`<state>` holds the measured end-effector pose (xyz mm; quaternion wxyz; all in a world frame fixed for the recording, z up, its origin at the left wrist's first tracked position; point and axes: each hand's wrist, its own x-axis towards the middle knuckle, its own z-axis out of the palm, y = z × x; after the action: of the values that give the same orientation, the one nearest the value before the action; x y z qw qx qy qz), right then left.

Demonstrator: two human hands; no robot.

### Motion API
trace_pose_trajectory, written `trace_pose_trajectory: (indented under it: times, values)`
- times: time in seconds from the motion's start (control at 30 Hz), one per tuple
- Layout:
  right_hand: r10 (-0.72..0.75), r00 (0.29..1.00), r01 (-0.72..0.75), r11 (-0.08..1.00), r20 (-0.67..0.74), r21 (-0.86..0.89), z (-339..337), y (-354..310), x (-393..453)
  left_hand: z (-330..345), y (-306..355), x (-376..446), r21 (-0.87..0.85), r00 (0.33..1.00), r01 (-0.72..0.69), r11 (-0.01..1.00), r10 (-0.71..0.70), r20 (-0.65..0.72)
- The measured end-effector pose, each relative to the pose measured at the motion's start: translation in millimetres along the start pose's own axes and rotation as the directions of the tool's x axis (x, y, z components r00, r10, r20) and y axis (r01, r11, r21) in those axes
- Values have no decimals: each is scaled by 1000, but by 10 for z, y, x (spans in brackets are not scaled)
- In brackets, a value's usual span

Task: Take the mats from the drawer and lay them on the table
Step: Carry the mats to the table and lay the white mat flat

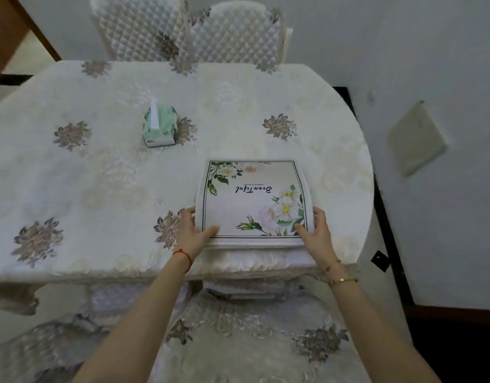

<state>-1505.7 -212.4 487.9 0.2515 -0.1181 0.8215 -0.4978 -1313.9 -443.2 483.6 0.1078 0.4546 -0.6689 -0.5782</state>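
Observation:
A stack of square white mats [252, 205], the top one printed with flowers and a dark border, rests on the table [100, 175] near its front edge, right of centre. My left hand [192, 230] grips the stack's near left corner, thumb on top. My right hand [317, 230] grips the near right corner the same way. The drawer is not in view.
A green tissue box [159, 125] stands on the flowered tablecloth, beyond the mats to the left. Two quilted chairs [188, 31] are at the far side, and a covered chair [252, 341] is right below my arms. A wall runs along the right.

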Motion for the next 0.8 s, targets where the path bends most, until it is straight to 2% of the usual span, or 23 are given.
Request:
trace_pose_trajectory:
  times: [0.17, 0.27, 0.5, 0.67, 0.8]
  values:
    - [21, 1000, -21, 999, 8, -47, 89, 129, -31, 48, -251, 34, 49, 996, 83, 995, -84, 4]
    - [52, 998, -50, 996, 27, -80, 146, 154, -71, 58, -315, 19, 84, 997, 71, 994, -71, -5]
    - [40, 996, -53, 984, -80, -168, 227, 175, -79, -56, -352, -45, -7, 999, 43, 999, -43, -12]
    - [26, 989, -61, 969, -145, -238, 196, 225, 42, -130, -270, 44, 26, 996, 6, 1000, -4, -89]
    - [3, 985, -46, 968, -170, -247, 238, 196, 147, -134, -217, 177, 25, 992, 49, 998, -46, -116]
